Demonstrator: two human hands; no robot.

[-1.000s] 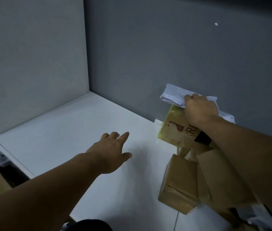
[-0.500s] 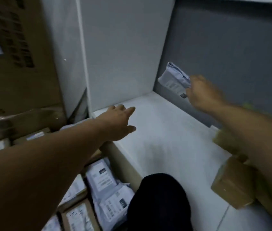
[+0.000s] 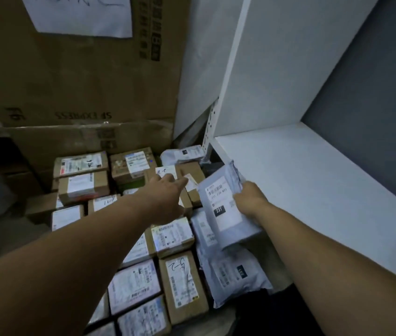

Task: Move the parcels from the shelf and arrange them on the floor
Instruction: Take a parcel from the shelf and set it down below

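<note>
Beside shelf (image 3: pixel 313 180), grey mailer (image 3: pixel 224 215) in right hand (image 3: pixel 250 200), seemingly lengthwise away.

Pretty dim, bluish cast. The flat white shelf board (image 3: pixel 313 190) catches most light; the big brown cardboard box (image 3: pixel 83 76) looks murky. Wide-angle bends the edges, everything's soft, though the label on the grey plastic mailer bag (image 3: pixel 226 214) reads okay.

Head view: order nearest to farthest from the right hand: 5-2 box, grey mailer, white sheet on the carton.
1. Grey mailer, in the grip of the right hand.
2. 5-2 box, on the floor, lower left.
3. White sheet, on the carton, far upper left.
</note>
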